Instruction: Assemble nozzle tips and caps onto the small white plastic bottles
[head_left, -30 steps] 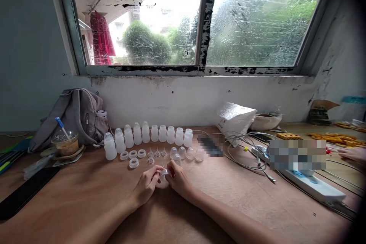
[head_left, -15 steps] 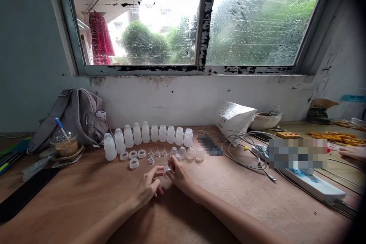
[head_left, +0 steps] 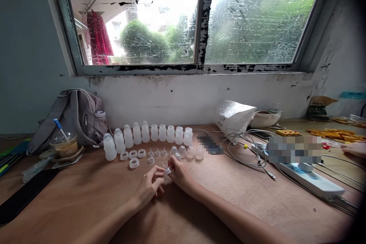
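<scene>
Close in front of me, my right hand (head_left: 179,173) pinches a translucent bottle collar ring (head_left: 167,171), with a thin clear nipple tip sticking up from it. My left hand (head_left: 150,185) has its fingers curled against the ring's left side. Behind my hands stand several frosted baby bottles (head_left: 162,132) in a curved row; those on the left are capped, those on the right have open necks. Loose collar rings (head_left: 134,163) and clear nipples (head_left: 151,159) lie before the bottles. Clear dome caps (head_left: 190,152) sit just beyond my right hand, which partly hides them.
A grey backpack (head_left: 82,118) and a drink cup (head_left: 64,145) with a straw are at left, near a black flat object (head_left: 27,194). At right are tangled cables (head_left: 243,160), a white power strip (head_left: 320,185) and a white bag (head_left: 236,118). Another person's hand (head_left: 354,148) shows far right.
The collar ring has tilted between my fingers, its nipple tip now leaning left. My hands stay in nearly the same place. The view has shifted slightly.
</scene>
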`<state>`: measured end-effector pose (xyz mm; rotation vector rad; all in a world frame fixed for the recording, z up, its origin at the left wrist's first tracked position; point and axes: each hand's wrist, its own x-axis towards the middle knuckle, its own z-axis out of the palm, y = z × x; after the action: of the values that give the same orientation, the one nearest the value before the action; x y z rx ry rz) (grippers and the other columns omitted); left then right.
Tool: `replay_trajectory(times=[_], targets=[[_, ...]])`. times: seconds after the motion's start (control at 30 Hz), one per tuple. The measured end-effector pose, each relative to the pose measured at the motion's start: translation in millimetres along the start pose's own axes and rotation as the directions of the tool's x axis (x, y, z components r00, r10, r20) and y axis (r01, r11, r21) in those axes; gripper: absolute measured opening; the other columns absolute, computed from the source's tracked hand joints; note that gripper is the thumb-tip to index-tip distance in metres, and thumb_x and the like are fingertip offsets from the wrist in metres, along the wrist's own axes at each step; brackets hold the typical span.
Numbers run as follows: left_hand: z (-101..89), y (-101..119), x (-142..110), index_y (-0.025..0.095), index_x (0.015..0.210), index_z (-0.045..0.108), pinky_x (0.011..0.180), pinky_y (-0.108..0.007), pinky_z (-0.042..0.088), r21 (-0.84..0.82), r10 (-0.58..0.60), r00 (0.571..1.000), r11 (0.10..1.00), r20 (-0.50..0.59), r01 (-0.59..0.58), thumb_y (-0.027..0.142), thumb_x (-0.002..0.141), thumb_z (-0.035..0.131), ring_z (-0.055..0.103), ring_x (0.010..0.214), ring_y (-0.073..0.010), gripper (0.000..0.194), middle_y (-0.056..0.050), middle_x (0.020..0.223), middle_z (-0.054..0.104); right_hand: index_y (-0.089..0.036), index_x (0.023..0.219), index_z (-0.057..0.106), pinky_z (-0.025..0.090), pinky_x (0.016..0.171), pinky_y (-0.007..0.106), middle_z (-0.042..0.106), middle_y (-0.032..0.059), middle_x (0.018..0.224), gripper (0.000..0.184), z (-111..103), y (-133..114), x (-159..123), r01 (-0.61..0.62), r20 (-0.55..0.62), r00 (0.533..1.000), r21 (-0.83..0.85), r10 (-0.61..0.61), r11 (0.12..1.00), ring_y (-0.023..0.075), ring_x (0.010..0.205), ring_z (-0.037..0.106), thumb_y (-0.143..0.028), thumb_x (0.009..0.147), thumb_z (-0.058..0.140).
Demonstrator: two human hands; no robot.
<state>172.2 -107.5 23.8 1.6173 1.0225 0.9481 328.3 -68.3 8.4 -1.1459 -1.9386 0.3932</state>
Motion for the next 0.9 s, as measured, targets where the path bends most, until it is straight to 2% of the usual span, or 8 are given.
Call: replay_trajectory(times=[0.1, 0.17, 0.33, 0.47, 0.57, 0.67, 0.8, 0.9], targets=[[-0.4, -7.7, 8.4, 0.018, 0.1, 0.04, 0.035, -0.014, 0.035, -0.172, -0.115, 0.988, 0.98, -0.103, 0.097, 0.04, 0.074, 0.048, 0.057, 0.047, -0.0095, 0.034, -0.006, 0.083, 0.062, -0.02, 0.07, 0.041, 0.033, 0.049, 0.02, 0.049, -0.0024, 0.061, 0.011, -1.0, -1.4, -0.3, 0.038, -0.014, 0.999, 0.03, -0.037, 0.999, 0.0108, 0.053, 0.043, -0.013, 0.068, 0.048], [-2.2, -9.1, 11.2, 0.018, 0.105, 0.038, 0.036, -0.014, 0.036, -0.242, -0.153, 0.983, 0.962, -0.103, 0.124, 0.044, 0.072, 0.052, 0.056, 0.049, -0.009, 0.045, -0.005, 0.081, 0.06, -0.02, 0.072, 0.043, 0.034, 0.051, 0.021, 0.051, -0.0012, 0.065, 0.009, 0.5, -2.5, -2.4, 0.074, -0.018, 0.997, 0.039, -0.073, 0.997, 0.0112, 0.055, 0.045, -0.012, 0.069, 0.047], [-4.7, -8.0, 10.1, 0.014, 0.089, 0.052, 0.037, -0.015, 0.037, -0.165, -0.039, 0.999, 0.986, -0.027, 0.034, 0.047, 0.068, 0.057, 0.052, 0.053, -0.0086, 0.039, -0.001, 0.073, 0.054, -0.019, 0.08, 0.046, 0.038, 0.059, 0.022, 0.053, 0.002, 0.077, 0.016, 3.7, -4.5, -5.5, 0.183, 0.012, 0.983, -0.045, -0.183, 0.982, 0.013, 0.068, 0.049, -0.007, 0.069, 0.046], [-11.1, -9.3, 12.6, 0.016, 0.088, 0.049, 0.038, -0.015, 0.038, -0.185, -0.034, 0.976, 0.983, -0.216, -0.006, 0.049, 0.073, 0.049, 0.051, 0.054, -0.0082, 0.037, 0.001, 0.069, 0.051, -0.019, 0.089, 0.046, 0.038, 0.067, 0.025, 0.053, 0.0035, 0.084, 0.019, -1.4, -7.0, 18.8, 0.284, 0.059, 0.958, -0.088, -0.279, 0.955, 0.015, 0.076, 0.049, -0.014, 0.071, 0.052], [-22.2, -10.9, 18.1, 0.017, 0.09, 0.046, 0.04, -0.015, 0.039, -0.241, -0.102, 0.908, 0.971, -0.407, 0.002, 0.05, 0.074, 0.047, 0.051, 0.053, -0.0077, 0.037, 0.002, 0.068, 0.048, -0.017, 0.098, 0.043, 0.039, 0.064, 0.023, 0.052, 0.0031, 0.083, 0.027, -1.3, -4.4, 58.3, 0.208, 0.065, 0.977, -0.097, -0.202, 0.973, 0.0128, 0.071, 0.049, -0.016, 0.073, 0.051], [-32.1, -11.5, 22.2, 0.016, 0.091, 0.046, 0.04, -0.016, 0.04, -0.288, -0.146, 0.848, 0.958, -0.51, -0.009, 0.051, 0.071, 0.05, 0.051, 0.055, -0.0077, 0.04, 0.0, 0.075, 0.048, -0.016, 0.111, 0.037, 0.038, 0.061, 0.022, 0.054, 0.0019, 0.076, 0.038, 6.9, 4.2, 104.8, 0.06, 0.09, 0.995, -0.226, -0.041, 0.972, 0.0128, 0.067, 0.05, -0.013, 0.075, 0.047], [-35.5, -11.0, 22.6, 0.016, 0.09, 0.047, 0.041, -0.016, 0.04, -0.29, -0.139, 0.836, 0.957, -0.531, -0.025, 0.048, 0.068, 0.054, 0.051, 0.058, -0.0085, 0.04, -0.002, 0.082, 0.048, -0.015, 0.12, 0.034, 0.036, 0.059, 0.023, 0.057, 0.0059, 0.078, 0.043, 22.6, 15.3, 154.1, 0.001, 0.094, 0.995, -0.308, 0.03, 0.951, 0.0155, 0.07, 0.053, -0.012, 0.077, 0.044], [-34.5, -11.3, 22.4, 0.017, 0.09, 0.048, 0.041, -0.016, 0.04, -0.302, -0.131, 0.843, 0.953, -0.521, -0.039, 0.047, 0.068, 0.055, 0.051, 0.061, -0.0094, 0.038, -0.003, 0.083, 0.048, -0.016, 0.119, 0.037, 0.035, 0.058, 0.024, 0.059, 0.0094, 0.083, 0.04, 31.3, 17.6, 172.5, -0.039, 0.101, 0.991, -0.376, 0.083, 0.926, 0.0188, 0.074, 0.054, -0.014, 0.079, 0.044]])
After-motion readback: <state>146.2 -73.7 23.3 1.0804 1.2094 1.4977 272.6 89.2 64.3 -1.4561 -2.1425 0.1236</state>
